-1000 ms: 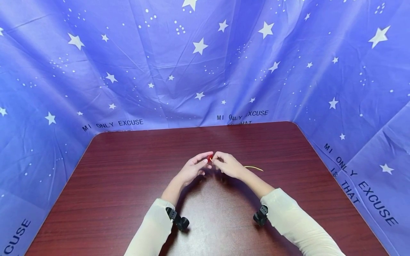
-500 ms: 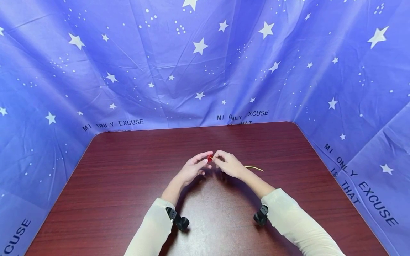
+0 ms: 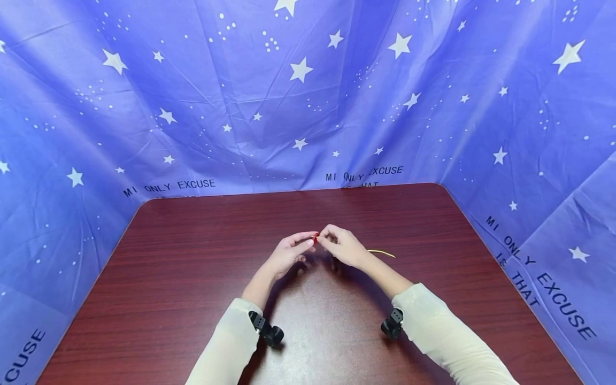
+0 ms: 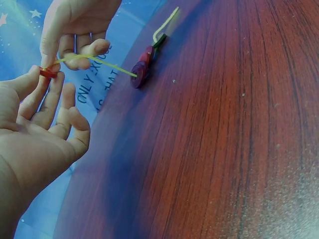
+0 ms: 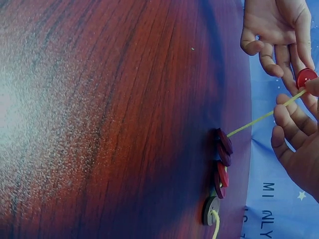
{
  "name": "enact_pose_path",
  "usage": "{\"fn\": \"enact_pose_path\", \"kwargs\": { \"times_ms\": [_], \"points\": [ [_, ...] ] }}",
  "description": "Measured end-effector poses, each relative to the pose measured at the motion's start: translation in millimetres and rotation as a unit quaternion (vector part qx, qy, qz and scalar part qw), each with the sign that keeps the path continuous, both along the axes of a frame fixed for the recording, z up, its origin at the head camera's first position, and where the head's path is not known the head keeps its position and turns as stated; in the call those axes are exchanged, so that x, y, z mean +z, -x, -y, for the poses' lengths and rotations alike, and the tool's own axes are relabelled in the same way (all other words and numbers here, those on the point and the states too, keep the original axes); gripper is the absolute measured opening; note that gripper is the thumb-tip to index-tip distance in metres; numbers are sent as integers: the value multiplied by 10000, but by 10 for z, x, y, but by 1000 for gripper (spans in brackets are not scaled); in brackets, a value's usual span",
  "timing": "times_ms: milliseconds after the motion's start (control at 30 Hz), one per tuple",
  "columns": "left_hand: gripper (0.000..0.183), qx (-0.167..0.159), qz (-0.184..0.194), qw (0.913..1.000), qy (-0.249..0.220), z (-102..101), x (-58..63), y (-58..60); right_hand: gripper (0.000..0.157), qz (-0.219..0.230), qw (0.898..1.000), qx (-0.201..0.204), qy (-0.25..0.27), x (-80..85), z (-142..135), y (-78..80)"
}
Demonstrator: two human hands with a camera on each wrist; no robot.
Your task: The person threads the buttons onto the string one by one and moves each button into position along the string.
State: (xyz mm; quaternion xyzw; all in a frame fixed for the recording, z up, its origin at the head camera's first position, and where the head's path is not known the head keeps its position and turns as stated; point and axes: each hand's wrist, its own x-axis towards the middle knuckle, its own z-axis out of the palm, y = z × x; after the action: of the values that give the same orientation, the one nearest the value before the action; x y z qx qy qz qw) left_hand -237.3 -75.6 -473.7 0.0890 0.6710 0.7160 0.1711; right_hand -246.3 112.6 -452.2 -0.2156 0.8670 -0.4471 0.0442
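My left hand (image 3: 285, 256) pinches a red button (image 5: 305, 78) at its edge between thumb and fingers. Up against that button, my right hand (image 3: 344, 247) pinches a yellow string (image 4: 107, 63) close to its holes. From there the string slopes down to a row of threaded buttons lying on the table. Dark purple buttons (image 5: 224, 148), a red one (image 5: 224, 176) and a greyish button (image 5: 211, 211) make up this row. The string's tail (image 3: 382, 252) sticks out beyond the right forearm in the head view. The right fingertips partly cover the held button.
A dark red wood-grain table (image 3: 202, 278) lies under both arms. Blue curtains (image 3: 240, 80) with white stars and lettering stand behind it and at both sides. Small black cameras (image 3: 272, 336) are strapped at the two wrists.
The red button has turned and looks narrower in the head view. My right fingertips have come in against it, and the left fingers have shifted slightly.
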Motion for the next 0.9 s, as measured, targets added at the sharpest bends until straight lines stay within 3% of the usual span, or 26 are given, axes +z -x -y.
{"fn": "enact_pose_path", "kwargs": {
  "times_ms": [667,900],
  "points": [
    [33,852,-142,9963,37,-12,-50,40,14,5,9996,-102,244,-12,60,25],
    [33,1014,-417,9936,284,-22,-20,13,14,28,9993,-128,337,-38,84,28]
  ]
}}
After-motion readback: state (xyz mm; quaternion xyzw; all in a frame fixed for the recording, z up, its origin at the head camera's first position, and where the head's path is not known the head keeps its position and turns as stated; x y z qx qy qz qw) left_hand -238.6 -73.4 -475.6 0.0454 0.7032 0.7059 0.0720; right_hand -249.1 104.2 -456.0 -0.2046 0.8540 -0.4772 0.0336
